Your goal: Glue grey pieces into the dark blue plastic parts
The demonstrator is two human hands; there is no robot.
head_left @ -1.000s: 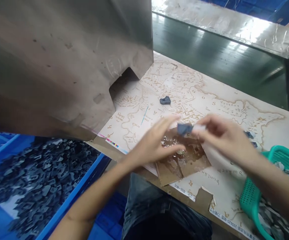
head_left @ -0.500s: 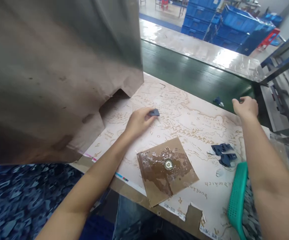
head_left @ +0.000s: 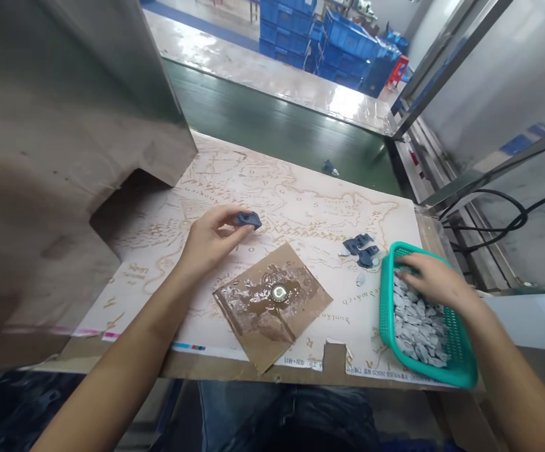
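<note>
My left hand (head_left: 209, 242) pinches a small dark blue plastic part (head_left: 250, 220) between thumb and fingers, just above the map-printed sheet (head_left: 301, 207). My right hand (head_left: 435, 279) reaches into a green plastic basket (head_left: 386, 307), its fingers apart over the small pale grey pieces (head_left: 420, 329) heaped there. Whether a fingertip touches a piece I cannot tell. Left of the basket lie several dark blue parts (head_left: 367, 256) and a small clear piece (head_left: 360, 280). Between my arms rests a brown cardboard square (head_left: 258, 351), wet and shiny, with a small round disc (head_left: 279, 292) on it.
A large metal housing (head_left: 65, 125) stands at the left, with a notch at its lower edge. Behind the sheet runs a green conveyor belt (head_left: 253, 119) carrying one dark blue part (head_left: 330, 167). Black cables (head_left: 508, 226) loop at the right; blue crates (head_left: 286, 31) stack beyond.
My right hand has moved from beside the belt down into the basket. My left hand still holds the blue part. The view has swung right, showing the whole basket.
</note>
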